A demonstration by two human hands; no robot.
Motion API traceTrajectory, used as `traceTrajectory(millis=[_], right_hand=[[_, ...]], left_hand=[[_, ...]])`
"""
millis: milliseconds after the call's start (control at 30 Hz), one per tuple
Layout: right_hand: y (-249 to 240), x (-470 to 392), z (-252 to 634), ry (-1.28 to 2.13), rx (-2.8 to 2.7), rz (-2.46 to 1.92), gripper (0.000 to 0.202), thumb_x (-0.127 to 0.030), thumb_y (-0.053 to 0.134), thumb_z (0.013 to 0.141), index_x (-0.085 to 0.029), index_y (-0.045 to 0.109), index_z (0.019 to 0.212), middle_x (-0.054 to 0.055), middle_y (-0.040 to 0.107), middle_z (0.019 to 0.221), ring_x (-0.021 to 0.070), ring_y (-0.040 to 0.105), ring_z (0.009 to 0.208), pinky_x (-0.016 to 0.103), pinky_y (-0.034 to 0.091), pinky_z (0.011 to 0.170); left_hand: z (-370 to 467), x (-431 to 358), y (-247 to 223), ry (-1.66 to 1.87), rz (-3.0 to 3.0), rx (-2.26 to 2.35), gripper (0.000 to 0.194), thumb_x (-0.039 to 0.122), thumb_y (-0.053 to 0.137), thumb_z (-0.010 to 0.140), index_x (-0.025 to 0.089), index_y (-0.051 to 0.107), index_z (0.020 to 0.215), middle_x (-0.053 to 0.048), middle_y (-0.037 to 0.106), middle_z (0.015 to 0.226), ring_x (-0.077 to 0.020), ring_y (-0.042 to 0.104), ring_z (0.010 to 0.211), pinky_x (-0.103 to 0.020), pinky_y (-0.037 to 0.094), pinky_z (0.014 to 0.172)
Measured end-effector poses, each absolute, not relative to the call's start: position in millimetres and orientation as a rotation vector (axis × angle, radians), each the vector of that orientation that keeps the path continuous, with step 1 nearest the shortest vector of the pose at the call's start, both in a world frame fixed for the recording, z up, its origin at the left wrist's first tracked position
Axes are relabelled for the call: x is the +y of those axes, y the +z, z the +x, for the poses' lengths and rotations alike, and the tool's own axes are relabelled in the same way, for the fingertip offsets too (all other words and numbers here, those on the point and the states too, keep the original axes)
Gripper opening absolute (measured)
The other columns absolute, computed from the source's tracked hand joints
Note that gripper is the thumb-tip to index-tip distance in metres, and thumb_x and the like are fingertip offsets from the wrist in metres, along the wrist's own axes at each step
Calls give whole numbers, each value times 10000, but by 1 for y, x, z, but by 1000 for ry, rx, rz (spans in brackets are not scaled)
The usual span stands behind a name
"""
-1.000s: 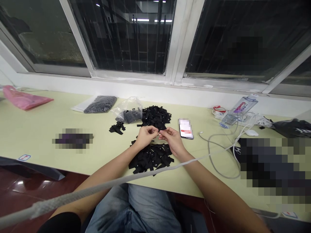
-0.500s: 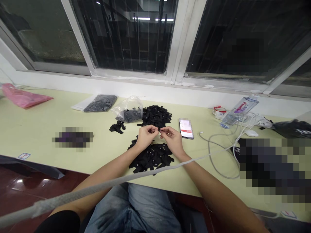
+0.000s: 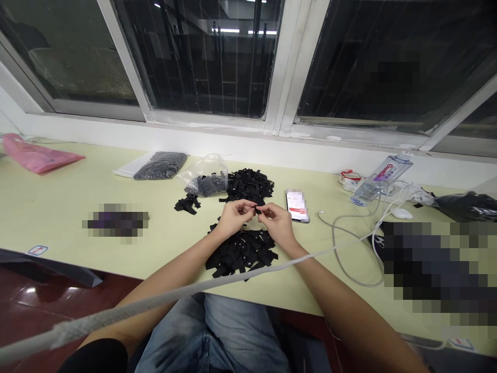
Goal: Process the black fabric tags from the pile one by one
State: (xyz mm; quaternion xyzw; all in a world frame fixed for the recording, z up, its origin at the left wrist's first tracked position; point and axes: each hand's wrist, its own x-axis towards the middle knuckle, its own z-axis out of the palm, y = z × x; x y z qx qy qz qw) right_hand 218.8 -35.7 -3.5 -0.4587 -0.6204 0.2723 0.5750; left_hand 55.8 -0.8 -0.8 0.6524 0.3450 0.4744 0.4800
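Note:
My left hand (image 3: 233, 217) and my right hand (image 3: 278, 224) meet above the table, fingertips pinched together on a small black fabric strip (image 3: 255, 209), mostly hidden by the fingers. Below them lies a pile of short black fabric strips (image 3: 243, 254), some showing tiny shiny spots. Beyond my fingers is a second heap of black strips (image 3: 251, 182). A smaller cluster of black pieces (image 3: 187, 203) lies to the left. Beside the far heap, a clear plastic bag (image 3: 207, 181) stands partly filled with small dark pieces.
The pale yellow table (image 3: 163, 248) runs along a window. A sealed bag of dark pieces (image 3: 160, 166) and a pink bag (image 3: 41, 156) lie left. A lit phone (image 3: 297, 206), water bottle (image 3: 382, 178) and loose cables (image 3: 337, 259) are right. A pale cord (image 3: 155, 303) crosses before my arms.
My fingers have shifted slightly around the small black strip, and my right hand has turned a little. The phone's screen content looks different. The piles have stayed put.

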Motion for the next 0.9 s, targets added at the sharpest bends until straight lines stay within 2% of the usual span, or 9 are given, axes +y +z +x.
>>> traceTrajectory(millis=[300, 500, 667, 900], right_hand=[[-5, -32, 222, 739, -1400, -1076, 106, -241, 655, 730, -195, 710, 808, 16, 669, 783, 153, 609, 669, 291, 520, 649], [-3, -32, 222, 926, -1358, -1049, 128, -287, 706, 756, -186, 701, 834, -5, 630, 661, 146, 611, 604, 273, 487, 607], [1, -33, 221, 1013, -1336, -1019, 223, -386, 761, 762, -181, 678, 786, -8, 632, 631, 144, 621, 576, 274, 484, 611], [5, -33, 218, 1218, -1216, -996, 336, -462, 829, 681, -175, 690, 786, -11, 649, 619, 137, 621, 561, 294, 542, 636]], left_hand=[[52, 0, 2, 1111, 1740, 865, 326, 404, 685, 836, 129, 720, 1008, -45, 684, 747, -124, 599, 622, -220, 462, 569], [47, 4, 1, 1115, 1846, 872, 299, 416, 667, 861, 137, 725, 950, -61, 718, 808, -127, 593, 654, -222, 439, 591], [45, 4, 3, 1100, 1867, 862, 264, 388, 643, 872, 133, 701, 907, -56, 705, 802, -128, 585, 666, -222, 430, 604], [43, 2, 8, 1061, 1868, 837, 186, 315, 617, 852, 134, 658, 831, -13, 632, 738, -102, 520, 625, -207, 388, 577]])
